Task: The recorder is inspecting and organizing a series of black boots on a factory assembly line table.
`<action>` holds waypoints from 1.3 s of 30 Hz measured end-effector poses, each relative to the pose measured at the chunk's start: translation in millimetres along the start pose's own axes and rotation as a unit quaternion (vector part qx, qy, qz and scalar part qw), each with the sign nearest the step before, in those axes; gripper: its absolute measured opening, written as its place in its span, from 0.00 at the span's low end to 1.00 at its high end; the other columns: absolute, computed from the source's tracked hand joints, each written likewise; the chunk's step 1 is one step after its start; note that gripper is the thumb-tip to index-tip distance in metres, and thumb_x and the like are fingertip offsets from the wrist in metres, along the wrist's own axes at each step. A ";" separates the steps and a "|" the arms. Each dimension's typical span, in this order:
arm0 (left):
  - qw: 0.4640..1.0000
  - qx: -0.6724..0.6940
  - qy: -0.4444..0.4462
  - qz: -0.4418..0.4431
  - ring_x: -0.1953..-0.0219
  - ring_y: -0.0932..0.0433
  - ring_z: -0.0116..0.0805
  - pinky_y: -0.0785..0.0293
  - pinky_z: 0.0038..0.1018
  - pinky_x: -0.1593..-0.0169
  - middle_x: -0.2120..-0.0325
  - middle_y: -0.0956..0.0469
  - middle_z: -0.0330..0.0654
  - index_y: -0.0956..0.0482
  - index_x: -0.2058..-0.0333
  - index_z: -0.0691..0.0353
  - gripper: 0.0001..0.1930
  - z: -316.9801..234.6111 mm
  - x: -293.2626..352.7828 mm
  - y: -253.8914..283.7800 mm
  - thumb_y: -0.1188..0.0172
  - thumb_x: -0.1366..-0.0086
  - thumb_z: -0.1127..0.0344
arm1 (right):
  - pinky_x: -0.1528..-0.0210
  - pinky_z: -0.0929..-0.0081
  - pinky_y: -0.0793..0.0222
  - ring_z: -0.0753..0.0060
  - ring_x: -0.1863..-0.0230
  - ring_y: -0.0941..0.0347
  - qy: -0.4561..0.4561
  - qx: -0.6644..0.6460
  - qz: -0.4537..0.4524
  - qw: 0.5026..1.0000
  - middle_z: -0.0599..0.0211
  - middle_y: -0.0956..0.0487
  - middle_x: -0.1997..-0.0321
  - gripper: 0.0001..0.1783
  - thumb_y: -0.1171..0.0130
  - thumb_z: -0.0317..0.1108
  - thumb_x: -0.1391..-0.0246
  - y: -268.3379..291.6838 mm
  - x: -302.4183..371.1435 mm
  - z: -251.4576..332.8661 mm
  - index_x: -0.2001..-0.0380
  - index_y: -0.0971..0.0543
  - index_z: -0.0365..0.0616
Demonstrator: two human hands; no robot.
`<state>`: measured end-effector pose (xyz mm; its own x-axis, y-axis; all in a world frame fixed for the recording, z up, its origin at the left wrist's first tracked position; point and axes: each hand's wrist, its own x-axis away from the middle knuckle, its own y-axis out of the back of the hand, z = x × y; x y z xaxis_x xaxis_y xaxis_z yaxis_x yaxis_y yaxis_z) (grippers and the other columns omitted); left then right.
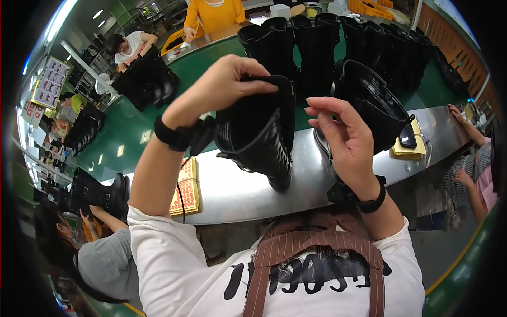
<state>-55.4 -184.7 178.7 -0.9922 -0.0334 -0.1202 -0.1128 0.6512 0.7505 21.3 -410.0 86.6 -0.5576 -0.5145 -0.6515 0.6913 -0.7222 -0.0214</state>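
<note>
A tall black boot [252,145] stands on the steel ledge in front of me, its wide shaft opening facing up toward me. My left hand [235,79] pinches the top rim of that shaft between thumb and fingers. To the right of the boot, my right hand [346,140] hovers with its fingers loosely curled and apart, and I see nothing in it. Just beyond that hand is a second black boot [377,113], also with its shaft opening up. Both wrists wear black straps with small devices.
The steel ledge [229,198] borders a green conveyor belt [198,68]. More black boots [319,50] stand across it. Sheets of red round stickers [186,193] lie at left; a phone [407,136] rests on a yellow pad [417,145] at right. Co-workers sit on both sides and opposite.
</note>
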 end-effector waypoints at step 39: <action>0.997 0.077 0.003 0.006 0.60 0.25 0.18 0.29 0.18 0.55 0.62 0.20 0.37 0.23 0.55 0.68 0.14 -29.2 36.8 -30.4 0.37 0.42 0.78 | 0.68 0.86 0.32 0.87 0.71 0.29 -0.088 -0.088 0.015 0.992 0.73 0.21 0.70 0.08 0.36 0.31 0.46 -18.7 -4.8 -25.4 0.65 0.19 0.39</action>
<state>-90.1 -227.9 170.5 -0.9938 -0.0294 -0.1076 -0.0921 0.7605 0.6428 22.8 -382.2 70.9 -0.5968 -0.6178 -0.5120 0.7696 -0.6213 -0.1474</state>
